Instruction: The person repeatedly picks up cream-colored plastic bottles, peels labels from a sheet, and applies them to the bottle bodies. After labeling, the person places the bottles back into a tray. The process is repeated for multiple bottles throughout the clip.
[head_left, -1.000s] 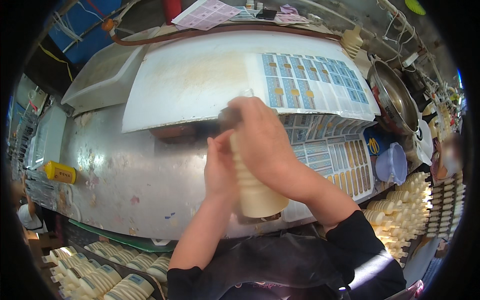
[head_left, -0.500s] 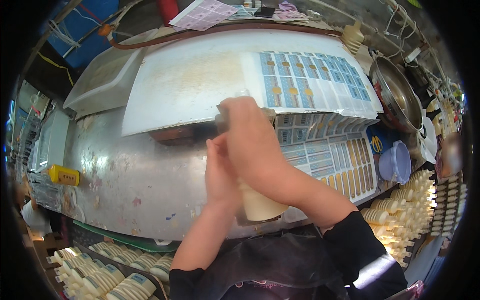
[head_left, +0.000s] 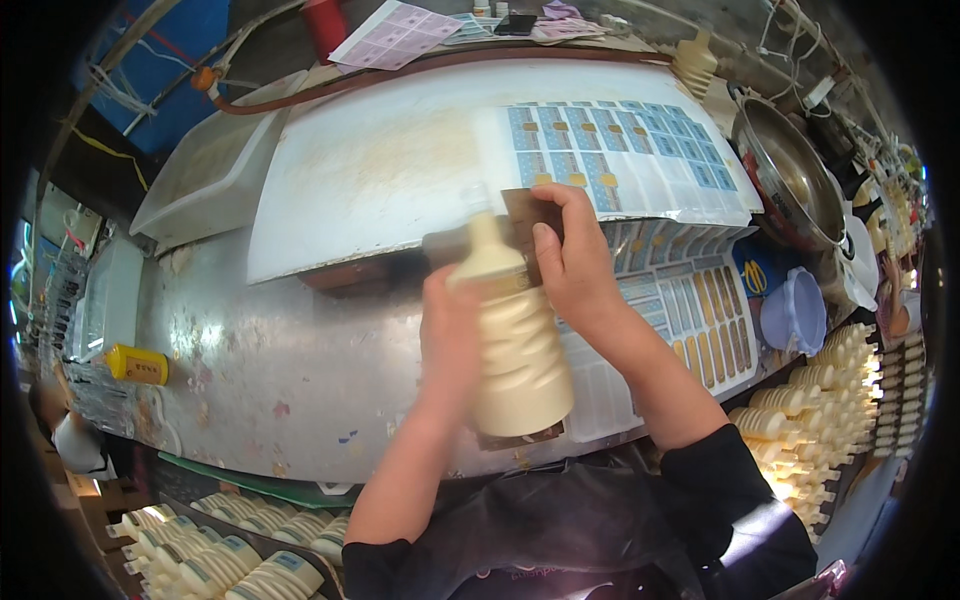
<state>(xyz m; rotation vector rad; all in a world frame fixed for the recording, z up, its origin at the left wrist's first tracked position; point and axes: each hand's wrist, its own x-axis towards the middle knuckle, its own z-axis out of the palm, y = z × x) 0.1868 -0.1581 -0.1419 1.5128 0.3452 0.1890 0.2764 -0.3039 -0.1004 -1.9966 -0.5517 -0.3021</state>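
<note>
A cream plastic bottle (head_left: 518,350) with wavy ridges lies in front of me, its narrow neck and clear tip pointing away. My left hand (head_left: 450,325), smeared by motion, is closed round the bottle's left side near the shoulder. To the right of the neck, my right hand (head_left: 578,255) pinches a dark brown flat piece (head_left: 522,222) between thumb and fingers. Whether that piece is loose or part of a holder, I cannot tell. Another dark part (head_left: 443,247) shows left of the neck, and brown material (head_left: 530,438) shows under the bottle's base.
Label sheets lie on the white board (head_left: 370,190) and on a lower sheet (head_left: 700,330) at right. Around the metal table (head_left: 240,390) are a yellow bottle (head_left: 137,364), a lilac bucket (head_left: 793,312), a steel pan (head_left: 790,175), a white tub (head_left: 205,180) and rows of cream bottles (head_left: 270,575).
My right hand has moved off the bottle's neck to the right and now pinches the dark piece. The bottle's neck and ridged body have come into sight. My left hand stays at the bottle.
</note>
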